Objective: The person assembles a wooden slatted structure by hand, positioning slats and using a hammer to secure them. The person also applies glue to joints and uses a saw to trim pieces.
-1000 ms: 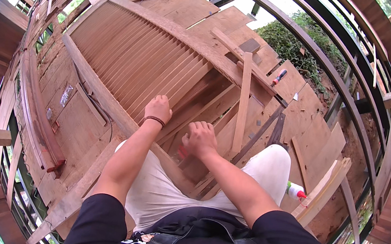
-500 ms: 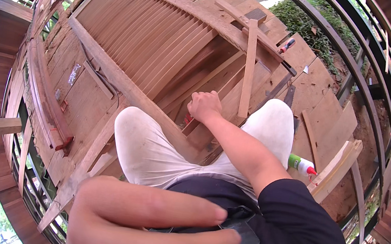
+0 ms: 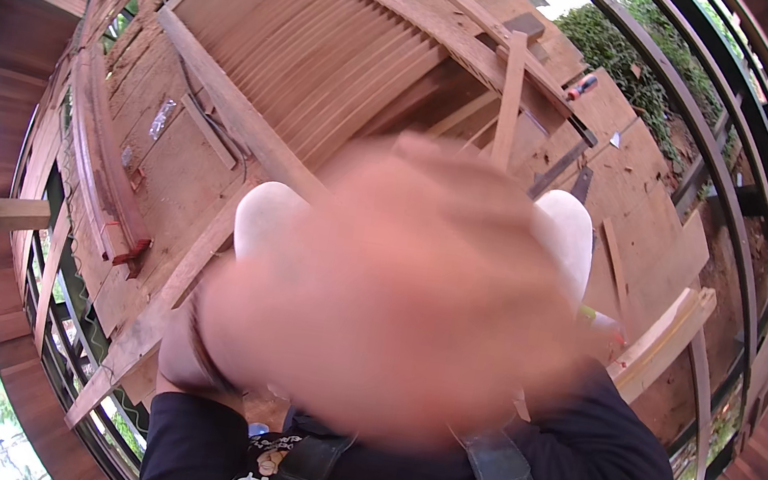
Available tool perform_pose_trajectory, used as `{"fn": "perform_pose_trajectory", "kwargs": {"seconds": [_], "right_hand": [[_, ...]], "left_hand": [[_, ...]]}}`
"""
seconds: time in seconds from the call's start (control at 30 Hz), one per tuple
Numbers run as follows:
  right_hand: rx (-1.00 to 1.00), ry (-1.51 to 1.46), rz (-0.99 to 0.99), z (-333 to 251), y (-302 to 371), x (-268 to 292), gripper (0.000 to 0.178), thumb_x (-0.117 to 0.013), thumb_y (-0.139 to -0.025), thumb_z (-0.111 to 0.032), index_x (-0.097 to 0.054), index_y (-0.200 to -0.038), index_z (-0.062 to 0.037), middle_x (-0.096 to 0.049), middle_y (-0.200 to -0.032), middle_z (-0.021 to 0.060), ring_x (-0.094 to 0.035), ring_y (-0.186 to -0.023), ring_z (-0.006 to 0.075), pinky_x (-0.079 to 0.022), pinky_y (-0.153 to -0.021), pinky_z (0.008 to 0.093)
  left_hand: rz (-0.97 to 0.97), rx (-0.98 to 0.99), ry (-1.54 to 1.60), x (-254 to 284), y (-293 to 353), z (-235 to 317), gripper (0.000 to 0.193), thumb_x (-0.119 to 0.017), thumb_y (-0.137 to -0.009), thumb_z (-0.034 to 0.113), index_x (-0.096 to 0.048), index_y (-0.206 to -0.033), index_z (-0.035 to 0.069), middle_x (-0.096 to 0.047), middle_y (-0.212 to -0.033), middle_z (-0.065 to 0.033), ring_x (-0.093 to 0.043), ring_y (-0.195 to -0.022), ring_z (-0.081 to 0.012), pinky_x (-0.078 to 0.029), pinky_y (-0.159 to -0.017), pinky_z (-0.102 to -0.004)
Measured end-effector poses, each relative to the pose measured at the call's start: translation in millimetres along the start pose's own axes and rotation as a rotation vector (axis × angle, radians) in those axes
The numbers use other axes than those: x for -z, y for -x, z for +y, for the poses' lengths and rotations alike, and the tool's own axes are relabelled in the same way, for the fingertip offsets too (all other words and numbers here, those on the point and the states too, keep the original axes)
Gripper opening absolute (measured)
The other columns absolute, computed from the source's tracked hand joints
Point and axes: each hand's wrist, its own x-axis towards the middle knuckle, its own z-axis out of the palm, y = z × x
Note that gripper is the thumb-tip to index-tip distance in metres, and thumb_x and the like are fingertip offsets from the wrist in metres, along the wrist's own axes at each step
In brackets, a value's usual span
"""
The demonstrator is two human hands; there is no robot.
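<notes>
Filling my view: left hand (image 3: 396, 292), raised close to lens, blurred, grip unreadable, nothing visibly held. Right hand hidden behind it, cannot tell its state. Beyond blur I see white-trousered knees (image 3: 565, 227), then slatted wooden panel (image 3: 324, 42) lying well apart, long plank (image 3: 224, 117) beside it.

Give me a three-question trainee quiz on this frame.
1. True or false: the left hand is in sharp focus.
2. What lies on the floor beyond the knee in white trousers? A. a slatted wooden panel B. a metal ladder C. a blue tarpaulin
3. Fill in: the right hand is ___ behind the blurred hand.
Key: 1 false, it is a blur close to the camera; 2 A; 3 hidden.
</notes>
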Motion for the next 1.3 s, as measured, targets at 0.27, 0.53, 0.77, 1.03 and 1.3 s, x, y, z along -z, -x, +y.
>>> {"fn": "perform_pose_trajectory", "kwargs": {"seconds": [0.27,0.53,0.77,1.03,1.3], "right_hand": [[-0.374,0.423,0.331,63,-51,164,0.049,-0.070,-0.088,-0.039,-0.066,-0.116,0.0006,-0.073,-0.109,0.0270,-0.070,-0.109,0.0422,-0.055,-0.096,0.0509],[-0.494,0.454,0.234,99,-39,127,0.064,-0.081,-0.084,-0.044,-0.062,-0.122,0.0032,-0.072,-0.111,0.0300,-0.068,-0.109,0.0465,-0.054,-0.095,0.0492],[-0.460,-0.584,0.144,56,-43,116,0.027,-0.075,-0.094,-0.022,-0.071,-0.114,-0.0039,-0.072,-0.095,0.0032,-0.066,-0.078,0.0140,-0.054,-0.073,0.0334],[0.240,-0.010,0.007,-69,-32,77,0.016,-0.062,-0.102,-0.017,-0.061,-0.104,-0.0004,-0.065,-0.085,0.0115,-0.066,-0.081,0.0333,-0.051,-0.074,0.0419],[0.409,0.558,-0.098,-75,-31,78,0.013,-0.068,-0.088,-0.013,-0.068,-0.102,-0.0114,-0.072,-0.101,0.0082,-0.068,-0.105,0.0292,-0.048,-0.094,0.0441]], "left_hand": [[0.386,1.213,0.355,-85,145,-114,0.026,-0.059,-0.102,0.004,-0.075,-0.122,0.004,-0.072,-0.080,-0.0023,-0.062,-0.071,-0.0048,-0.049,-0.061,-0.0210],[0.251,1.416,0.368,-146,194,-172,0.021,-0.063,-0.101,0.013,-0.076,-0.112,0.000,-0.072,-0.081,-0.0036,-0.065,-0.071,-0.0092,-0.053,-0.065,-0.0246],[0.799,1.410,0.705,-124,211,-190,0.020,-0.062,-0.102,0.015,-0.075,-0.109,0.001,-0.070,-0.081,-0.0032,-0.066,-0.072,-0.0111,-0.056,-0.070,-0.0249],[0.742,0.720,-0.418,-77,160,-142,0.023,-0.066,-0.093,0.002,-0.071,-0.116,0.002,-0.072,-0.099,-0.0119,-0.068,-0.088,-0.0214,-0.056,-0.077,-0.0330],[-0.118,0.686,-0.085,-93,123,-154,0.033,-0.065,-0.093,0.004,-0.067,-0.126,0.001,-0.072,-0.107,-0.0152,-0.071,-0.093,-0.0271,-0.057,-0.085,-0.0395]]}}
